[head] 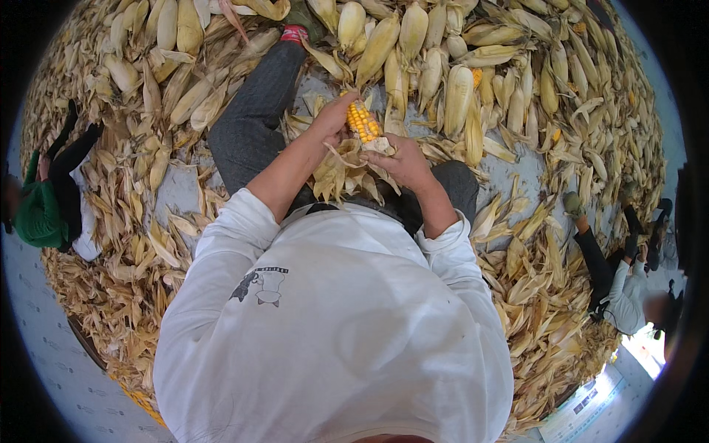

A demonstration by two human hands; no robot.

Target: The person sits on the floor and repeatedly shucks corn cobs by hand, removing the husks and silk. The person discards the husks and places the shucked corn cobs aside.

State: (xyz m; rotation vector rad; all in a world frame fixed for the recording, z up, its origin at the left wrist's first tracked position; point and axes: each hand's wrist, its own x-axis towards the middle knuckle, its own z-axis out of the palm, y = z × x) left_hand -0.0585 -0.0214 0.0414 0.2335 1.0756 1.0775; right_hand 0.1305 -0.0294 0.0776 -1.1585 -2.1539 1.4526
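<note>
A partly bared ear of corn (363, 123) with yellow kernels is between my two hands, above my lap. My left hand (335, 117) is closed on its upper end. At the lower end, my right hand (400, 158) grips the pale husk base (379, 146), thumb on top. Peeled-back dry husk leaves (339, 173) hang below the ear over my lap. Just beyond my hands, unhusked ears of corn (379, 49) lie with their dry husks on.
Heaped unhusked corn (587, 77) spreads ahead and to both sides. Loose husks (540, 299) pile at right and at left. A person in green (41, 213) sits at far left; a person in a light top (626, 296) sits at far right, with another person's legs near.
</note>
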